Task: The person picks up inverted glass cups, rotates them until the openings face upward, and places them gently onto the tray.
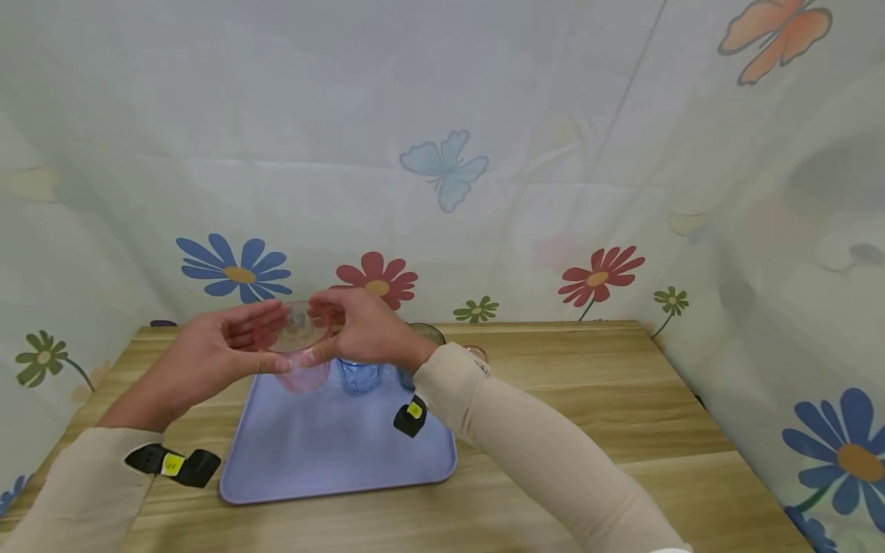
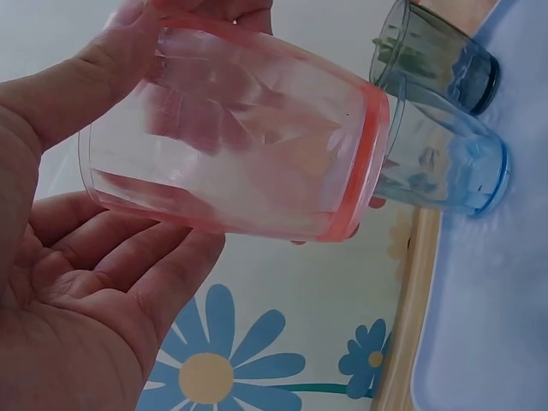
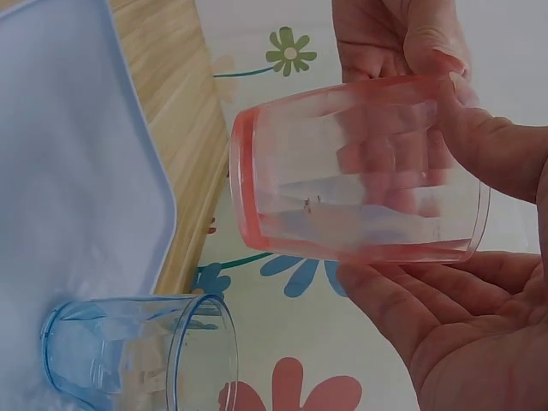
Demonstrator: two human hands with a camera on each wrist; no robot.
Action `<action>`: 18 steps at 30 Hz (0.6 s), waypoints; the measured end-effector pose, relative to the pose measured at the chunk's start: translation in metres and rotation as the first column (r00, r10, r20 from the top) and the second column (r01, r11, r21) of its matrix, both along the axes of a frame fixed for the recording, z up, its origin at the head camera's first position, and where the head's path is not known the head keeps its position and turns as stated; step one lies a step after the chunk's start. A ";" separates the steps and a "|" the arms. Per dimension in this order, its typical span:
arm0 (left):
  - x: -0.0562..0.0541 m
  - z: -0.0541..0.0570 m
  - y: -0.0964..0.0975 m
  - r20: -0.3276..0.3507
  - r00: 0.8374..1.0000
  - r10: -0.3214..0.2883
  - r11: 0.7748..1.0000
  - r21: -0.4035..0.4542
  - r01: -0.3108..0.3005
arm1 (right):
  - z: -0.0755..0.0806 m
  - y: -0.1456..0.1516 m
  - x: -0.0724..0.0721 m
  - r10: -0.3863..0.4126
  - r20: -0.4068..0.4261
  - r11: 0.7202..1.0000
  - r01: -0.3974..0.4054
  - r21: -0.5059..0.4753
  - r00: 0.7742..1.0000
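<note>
A clear pink drinking glass (image 1: 304,378) is held up above the tray's far left part, between both hands. My left hand (image 1: 197,365) grips its left side, thumb toward me and fingers on the far side. From the right, my right hand (image 1: 373,326) holds the same glass, its thumb close to the left thumb. The right wrist view shows the glass (image 3: 342,193) with its thicker pink base pointing toward the tray side. Just beyond it a blue glass (image 1: 359,378) stands upright on the tray.
The lavender tray (image 1: 332,461) lies on a wooden table (image 1: 594,430). A dark grey-green glass (image 2: 445,56) stands near the blue one. Partly hidden behind the right forearm is an orange-brown rim (image 1: 477,352). A flower-printed cloth (image 1: 518,230) hangs behind the table.
</note>
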State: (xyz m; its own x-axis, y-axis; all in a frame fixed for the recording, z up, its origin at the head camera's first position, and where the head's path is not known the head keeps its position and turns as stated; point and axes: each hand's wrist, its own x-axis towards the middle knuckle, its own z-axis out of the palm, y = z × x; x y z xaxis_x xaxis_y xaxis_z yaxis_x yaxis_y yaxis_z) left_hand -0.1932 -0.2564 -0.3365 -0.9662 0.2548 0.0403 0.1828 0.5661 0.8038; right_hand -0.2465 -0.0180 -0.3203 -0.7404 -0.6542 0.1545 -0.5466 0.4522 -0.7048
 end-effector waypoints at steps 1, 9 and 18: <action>-0.002 0.000 -0.001 -0.004 1.000 -0.003 1.000 -0.001 0.003 | 0.000 -0.001 -0.001 0.000 0.004 1.000 0.000 0.002 1.000; -0.012 0.006 -0.007 -0.020 1.000 -0.007 0.999 -0.040 0.006 | 0.005 -0.008 -0.011 -0.005 0.035 1.000 0.004 0.030 0.999; -0.019 0.008 -0.014 -0.009 1.000 0.014 0.998 -0.065 -0.014 | 0.007 -0.016 -0.018 -0.027 0.031 0.999 0.026 0.033 0.999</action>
